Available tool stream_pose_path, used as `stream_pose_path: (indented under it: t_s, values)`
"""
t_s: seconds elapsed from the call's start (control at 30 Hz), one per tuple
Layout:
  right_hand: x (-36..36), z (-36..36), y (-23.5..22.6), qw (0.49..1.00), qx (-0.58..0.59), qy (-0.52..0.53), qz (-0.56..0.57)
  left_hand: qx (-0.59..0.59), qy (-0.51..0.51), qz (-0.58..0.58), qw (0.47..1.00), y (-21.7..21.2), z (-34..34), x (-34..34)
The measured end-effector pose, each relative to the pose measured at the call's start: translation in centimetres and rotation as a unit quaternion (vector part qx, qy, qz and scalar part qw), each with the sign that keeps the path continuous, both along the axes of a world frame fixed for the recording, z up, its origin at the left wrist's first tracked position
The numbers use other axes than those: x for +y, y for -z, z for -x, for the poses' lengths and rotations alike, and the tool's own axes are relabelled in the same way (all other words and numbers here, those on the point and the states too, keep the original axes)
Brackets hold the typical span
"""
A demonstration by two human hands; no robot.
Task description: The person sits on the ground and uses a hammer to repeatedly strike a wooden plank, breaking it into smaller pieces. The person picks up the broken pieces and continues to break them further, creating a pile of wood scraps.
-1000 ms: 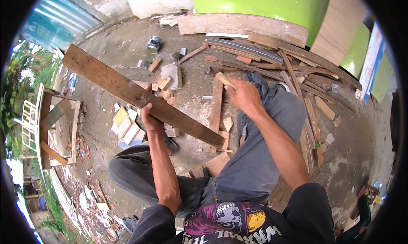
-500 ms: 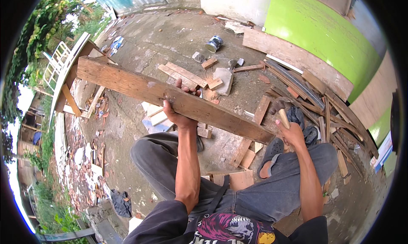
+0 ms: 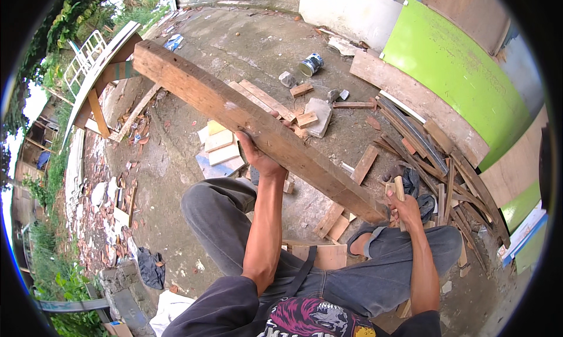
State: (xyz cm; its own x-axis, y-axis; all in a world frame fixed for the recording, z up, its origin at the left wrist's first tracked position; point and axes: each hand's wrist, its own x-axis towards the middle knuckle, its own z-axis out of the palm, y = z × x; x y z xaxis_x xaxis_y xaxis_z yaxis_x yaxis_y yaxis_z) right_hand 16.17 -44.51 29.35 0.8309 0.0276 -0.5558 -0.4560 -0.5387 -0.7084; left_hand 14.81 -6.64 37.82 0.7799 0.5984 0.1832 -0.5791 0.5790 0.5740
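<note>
Your left hand (image 3: 258, 155) grips the long wooden beam (image 3: 252, 123) near its middle, fingers (image 3: 280, 117) curled tight over its upper edge with the palm beneath. The beam slants from the wooden trestle (image 3: 99, 73) at its far end down to just beside your right hand (image 3: 404, 205); you cannot tell whether its far end rests on the trestle. Your right hand is closed around a short wooden handle (image 3: 399, 189), fingers wrapped fully; what the handle belongs to is hidden. Below the beam lie pale tile pieces (image 3: 220, 149) on the concrete ground (image 3: 246, 43). Beyond the beam's lower end sits a heap of scrap wood strips (image 3: 434, 155), and a tin can (image 3: 311, 64) stands farther off.
</note>
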Motion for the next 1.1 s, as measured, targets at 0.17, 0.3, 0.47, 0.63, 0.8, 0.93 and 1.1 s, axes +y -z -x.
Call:
stream_pose_path:
  t_s: [0.17, 0.3, 0.47, 0.63, 0.8, 0.93, 1.1]
  values:
    - [0.4, 0.1, -0.2, 1.0, -0.011, -0.012, -0.015, -0.015, 0.084, 0.002, 0.996, 0.4, 0.5, -0.4]
    - [0.6, -0.1, -0.2, 1.0, -0.014, -0.016, -0.011, 0.066, 0.053, -0.062, 0.994, -0.4, 0.8, -1.4]
    - [0.9, -0.1, -0.2, 0.999, -0.023, -0.019, 0.013, 0.068, 0.056, -0.1, 0.991, -1.3, 0.8, -2.1]
    - [1.2, 0.0, -0.9, 0.998, -0.044, -0.031, 0.02, 0.094, 0.053, -0.147, 0.983, -0.6, 0.0, -1.6]
    - [2.0, -0.3, -1.7, 0.996, -0.085, -0.029, -0.011, 0.126, 0.005, -0.294, 0.947, 3.8, -1.1, 0.4]
    - [3.8, -1.1, -2.6, 0.988, -0.151, -0.024, -0.006, 0.108, 0.004, -0.354, 0.929, 5.2, -1.5, -0.5]
    - [6.5, -2.5, -3.7, 0.957, -0.285, -0.033, -0.039, 0.114, 0.017, -0.405, 0.907, 6.4, -1.3, -2.1]
